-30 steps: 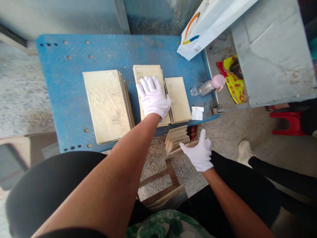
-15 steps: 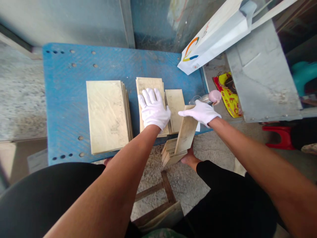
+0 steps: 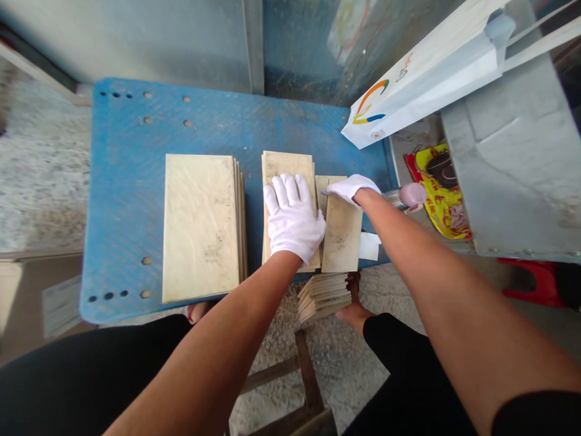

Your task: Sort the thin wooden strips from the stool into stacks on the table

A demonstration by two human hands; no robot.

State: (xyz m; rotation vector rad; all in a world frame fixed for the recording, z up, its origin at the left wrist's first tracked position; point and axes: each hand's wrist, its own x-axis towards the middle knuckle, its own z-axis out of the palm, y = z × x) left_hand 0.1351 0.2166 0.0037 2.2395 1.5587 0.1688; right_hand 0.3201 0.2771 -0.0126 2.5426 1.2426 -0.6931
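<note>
My left hand, in a white glove, lies flat with fingers spread on the middle stack of pale boards on the blue table. My right hand, also gloved, grips the far end of a narrow pale board that lies over the small right-hand stack. A larger stack of wide boards lies to the left of both hands. More narrow boards are piled below the table edge, by my bare foot.
A white paper bag leans over the table's far right corner. A pink-capped bottle and a white scrap lie at the right edge. A grey metal box, a yellow packet and a red stool are to the right.
My right hand lifted a narrow board from the pile below the table and brought it up onto the right-hand stack. My left hand stayed flat on the middle stack.
</note>
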